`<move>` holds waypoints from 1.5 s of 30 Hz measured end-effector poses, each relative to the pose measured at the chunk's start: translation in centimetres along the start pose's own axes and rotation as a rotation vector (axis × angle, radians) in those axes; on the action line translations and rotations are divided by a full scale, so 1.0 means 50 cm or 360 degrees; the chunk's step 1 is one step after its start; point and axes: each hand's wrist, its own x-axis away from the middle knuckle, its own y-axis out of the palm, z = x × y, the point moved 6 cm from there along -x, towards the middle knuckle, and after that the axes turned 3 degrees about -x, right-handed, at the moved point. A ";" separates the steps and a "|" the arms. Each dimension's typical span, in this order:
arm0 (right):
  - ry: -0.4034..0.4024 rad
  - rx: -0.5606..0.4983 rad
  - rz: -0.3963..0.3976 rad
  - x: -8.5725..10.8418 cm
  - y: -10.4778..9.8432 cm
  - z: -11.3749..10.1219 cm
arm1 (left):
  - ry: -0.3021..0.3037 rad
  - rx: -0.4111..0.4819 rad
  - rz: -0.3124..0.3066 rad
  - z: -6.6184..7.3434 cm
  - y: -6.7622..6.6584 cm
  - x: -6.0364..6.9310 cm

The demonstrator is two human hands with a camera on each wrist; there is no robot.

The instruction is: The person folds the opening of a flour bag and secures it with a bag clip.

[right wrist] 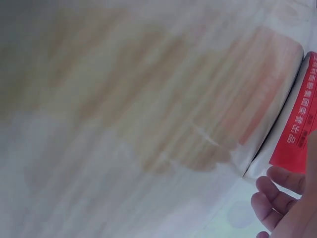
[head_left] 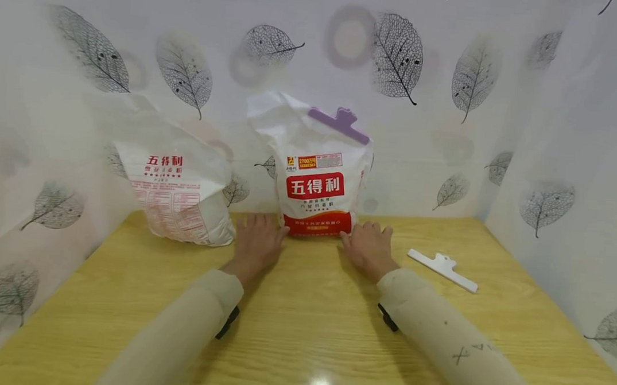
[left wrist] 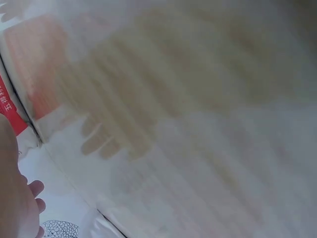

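Note:
A white and red flour bag (head_left: 314, 187) stands upright at the table's back edge, a purple bag clip (head_left: 339, 125) across its folded top right. At the bag's lower left corner, my left hand (head_left: 258, 240) rests with its fingers extended and its thumb against or close to the bag. My right hand (head_left: 370, 248) is at the lower right corner, its fingers loosely extended beside the bag. In the right wrist view, the fingers (right wrist: 270, 198) of that hand are next to the bag's red lower band (right wrist: 295, 129). Neither hand grips anything.
A second white flour bag (head_left: 179, 192), its top unclipped, leans at the back left near my left hand. A white bag clip (head_left: 443, 267) lies on the wooden table (head_left: 303, 318) to the right. Leaf-patterned cloth (head_left: 295, 19) hangs behind and along both sides.

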 end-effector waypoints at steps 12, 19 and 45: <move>-0.0058 -0.0122 0.0040 0.022 0.001 -0.035 | -0.0021 0.0207 0.0038 -0.033 0.000 0.035; -0.0108 -0.0136 0.0102 0.019 -0.002 -0.063 | -0.0019 0.0201 0.0089 -0.049 -0.010 0.053; -0.0317 0.0028 0.0119 0.032 0.002 -0.166 | 0.0007 0.0118 0.0227 -0.139 -0.024 0.120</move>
